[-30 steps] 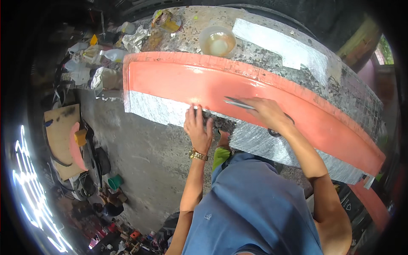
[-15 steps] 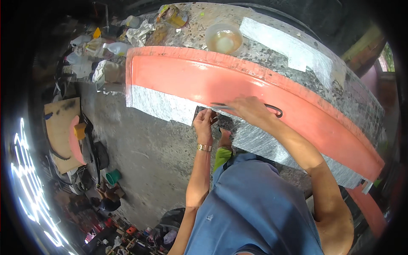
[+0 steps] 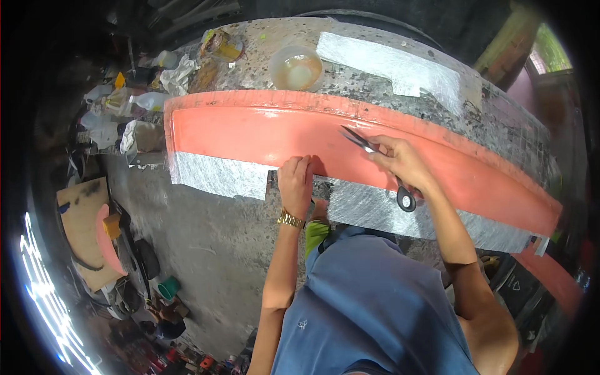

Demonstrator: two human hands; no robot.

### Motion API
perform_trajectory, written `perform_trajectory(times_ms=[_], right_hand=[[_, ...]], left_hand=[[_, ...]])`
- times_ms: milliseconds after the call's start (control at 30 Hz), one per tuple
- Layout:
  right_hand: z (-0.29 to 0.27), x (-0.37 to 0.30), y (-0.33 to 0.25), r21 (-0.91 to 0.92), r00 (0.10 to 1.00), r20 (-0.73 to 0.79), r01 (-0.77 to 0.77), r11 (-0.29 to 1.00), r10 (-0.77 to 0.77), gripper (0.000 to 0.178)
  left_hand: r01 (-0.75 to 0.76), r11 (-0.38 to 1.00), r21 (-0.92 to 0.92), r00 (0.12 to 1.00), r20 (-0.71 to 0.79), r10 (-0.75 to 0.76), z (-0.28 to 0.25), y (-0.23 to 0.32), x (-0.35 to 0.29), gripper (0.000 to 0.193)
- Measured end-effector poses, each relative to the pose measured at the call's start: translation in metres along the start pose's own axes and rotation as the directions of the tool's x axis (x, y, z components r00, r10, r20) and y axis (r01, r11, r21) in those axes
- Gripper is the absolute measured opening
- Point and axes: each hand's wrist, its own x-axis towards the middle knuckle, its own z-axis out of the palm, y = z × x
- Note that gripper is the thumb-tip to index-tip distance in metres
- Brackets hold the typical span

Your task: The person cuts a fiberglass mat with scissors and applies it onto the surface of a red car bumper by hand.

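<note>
My right hand [image 3: 403, 164] is closed around a pair of scissors [image 3: 357, 139] above the long orange curved panel [image 3: 250, 128]. The slim blades are slightly parted and point away to the left, while a black handle loop [image 3: 406, 199] hangs below my palm. At the panel's near edge is my left hand [image 3: 295, 181], its fingers curled together; whatever they pinch is hidden. On its left, a white fibrous mat [image 3: 219, 175] hangs along that edge. Another length of fibrous mat [image 3: 369, 206] hangs to the right, with a dark gap between the two.
Beyond the panel, the stained table [image 3: 250, 72] carries a translucent bowl [image 3: 296, 70], a cut white mat [image 3: 387, 62] and a tin [image 3: 222, 45]. Plastic jugs [image 3: 147, 100] crowd its left end. Down on the floor are a green bucket [image 3: 168, 288] and a board [image 3: 81, 231].
My right hand has raised the scissors from the mat's edge and turned them, blades now angled up and left. My left hand has moved onto the panel's near edge. The view has shifted.
</note>
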Motion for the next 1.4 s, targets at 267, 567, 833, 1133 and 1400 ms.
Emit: perform_trajectory(times_ms=[267, 567, 833, 1133, 1400], right_hand=[[0.003, -0.029, 0.044, 0.218, 0.997, -0.064, 0.059, 0.974, -0.046, 0.037], [-0.014, -0.049, 0.059, 0.267, 0.983, -0.176, 0.099, 0.959, -0.052, 0.034], [-0.011, -0.073, 0.06, 0.304, 0.965, -0.26, 0.114, 0.946, -0.033, 0.034], [0.012, -0.118, 0.061, 0.318, 0.863, -0.502, 0.122, 0.94, 0.058, 0.033], [0.054, -0.157, 0.06, 0.32, 0.768, -0.621, 0.067, 0.945, 0.156, 0.032]], left_hand=[[-0.073, 0.942, 0.327, 0.977, 0.215, 0.001, 0.005, 0.011, -0.004, 0.046], [-0.298, 0.896, 0.328, 0.907, 0.389, 0.16, -0.002, 0.017, -0.014, 0.058], [-0.382, 0.882, 0.276, 0.878, 0.407, 0.253, -0.007, 0.014, -0.016, 0.06], [-0.257, 0.627, -0.736, 0.463, 0.475, 0.748, -0.024, 0.107, -0.048, 0.016], [-0.443, 0.896, -0.018, 0.842, 0.335, 0.423, -0.071, -0.082, 0.004, 0.054]])
